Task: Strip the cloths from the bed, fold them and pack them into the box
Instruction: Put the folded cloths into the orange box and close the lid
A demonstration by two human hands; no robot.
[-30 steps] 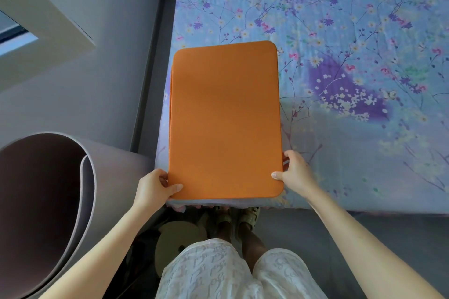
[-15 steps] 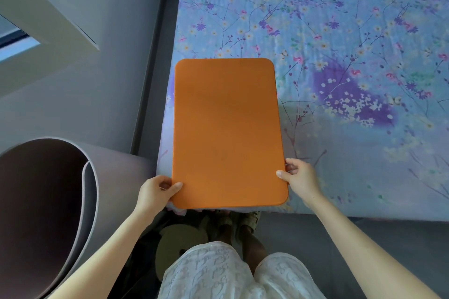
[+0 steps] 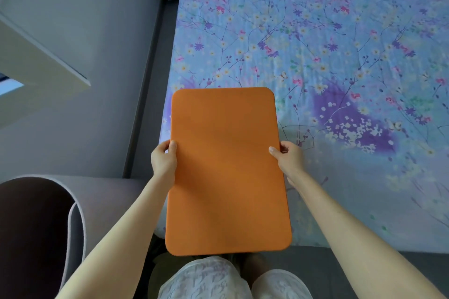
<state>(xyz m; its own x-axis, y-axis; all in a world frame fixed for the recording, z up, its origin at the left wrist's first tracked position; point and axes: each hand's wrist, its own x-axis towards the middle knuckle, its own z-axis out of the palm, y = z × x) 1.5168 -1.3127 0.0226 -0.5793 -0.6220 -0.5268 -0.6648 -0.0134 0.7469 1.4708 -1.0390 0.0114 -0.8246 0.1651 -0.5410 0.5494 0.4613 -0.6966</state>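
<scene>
1 orange cloth (image 3: 228, 172) is what you are holding: a flat, stiff-looking rectangle with 4 rounded corners, its long sides running away from you. Its far end lies over the near left corner of the bed (image 3: 413, 233), and its near end juts past the bed's edge toward your lap. You cannot tell from here whether the far end touches the bedding or hangs just above it.

2 hands grip it, 1 on each long side, about level with each other and a little beyond the midpoint. Your left hand (image 3: 164, 161) pinches the left edge, with the thumb flat on top and the other 4 fingers curled underneath, mostly hidden. Your right hand (image 3: 289, 159) does the same on the right edge: the thumb is pressed on the orange surface and the fingers are wrapped round the rim, with only the knuckles showing.

1 floral sheet (image 3: 340, 56), pale blue with purple and pink blossoms, covers the bed and lies fairly smooth.

1 rolled grey mat (image 3: 80, 213) stands at your lower left, its open end facing up, well apart from the cloth. 1 pale window ledge (image 3: 36, 68) projects from the grey wall (image 3: 97, 19) on the left. Your white patterned shorts (image 3: 218, 279) show just below the cloth's near end.
</scene>
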